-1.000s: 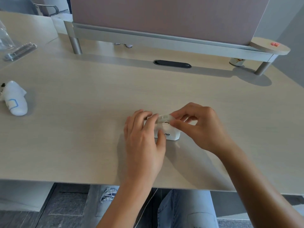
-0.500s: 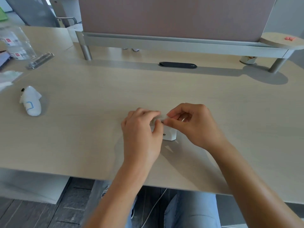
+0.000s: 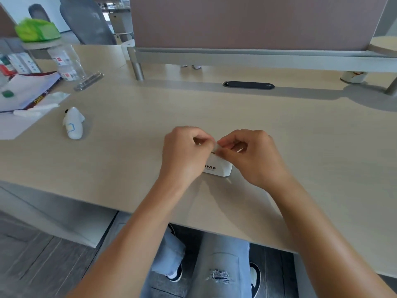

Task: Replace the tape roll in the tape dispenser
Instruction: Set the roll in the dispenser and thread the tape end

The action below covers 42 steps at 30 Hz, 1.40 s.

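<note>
Pale wood desk (image 3: 279, 136) is filling most of the view, with a grey-framed partition (image 3: 247, 22) standing along its far edge. Papers and a book (image 3: 25, 91) are lying at the far left, a clear plastic bottle (image 3: 68, 63) sitting behind them. A small white rocket-shaped object (image 3: 73, 123) is lying left of centre. Left hand (image 3: 184, 153) and right hand (image 3: 251, 158) are meeting above the white tape dispenser (image 3: 219, 167), which is sitting on the desk near the front edge. Both are curling narrow, fingertips pinching together at its top; what they are pinching cannot be made out.
</note>
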Each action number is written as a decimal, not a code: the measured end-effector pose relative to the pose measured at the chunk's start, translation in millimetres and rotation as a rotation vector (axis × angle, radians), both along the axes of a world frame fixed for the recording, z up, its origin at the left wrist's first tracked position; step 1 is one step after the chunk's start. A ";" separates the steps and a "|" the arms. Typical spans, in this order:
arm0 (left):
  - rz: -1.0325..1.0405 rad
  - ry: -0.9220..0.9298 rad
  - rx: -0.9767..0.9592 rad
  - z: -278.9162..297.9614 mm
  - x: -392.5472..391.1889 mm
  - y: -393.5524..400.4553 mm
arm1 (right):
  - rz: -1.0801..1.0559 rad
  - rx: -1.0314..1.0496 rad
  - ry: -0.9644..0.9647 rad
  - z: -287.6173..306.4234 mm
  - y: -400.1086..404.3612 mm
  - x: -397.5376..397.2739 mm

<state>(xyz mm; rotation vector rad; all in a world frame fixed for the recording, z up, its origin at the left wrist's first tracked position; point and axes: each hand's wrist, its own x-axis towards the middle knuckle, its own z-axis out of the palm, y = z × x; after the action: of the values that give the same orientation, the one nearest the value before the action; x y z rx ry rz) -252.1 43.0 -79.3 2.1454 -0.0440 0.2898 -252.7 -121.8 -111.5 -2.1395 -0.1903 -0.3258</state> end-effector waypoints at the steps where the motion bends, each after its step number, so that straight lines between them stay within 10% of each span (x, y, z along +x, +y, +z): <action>1: 0.003 0.027 0.010 3.6 1.6 -0.8 | 0.002 0.002 -0.001 0.2 0.6 0.1; 23: -0.092 -0.110 0.479 9.4 6.9 -9.0 | -0.104 -0.097 -0.035 8.5 14.1 -5.8; 42: -0.060 0.082 -0.105 2.4 44.3 70.2 | -0.191 -0.385 0.027 28.6 48.6 -3.0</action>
<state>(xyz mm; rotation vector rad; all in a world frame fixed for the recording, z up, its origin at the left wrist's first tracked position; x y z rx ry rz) -207.8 113.2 -76.9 2.0457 -0.0454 0.1651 -255.7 -73.2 -82.8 -2.5498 -0.0331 -0.3960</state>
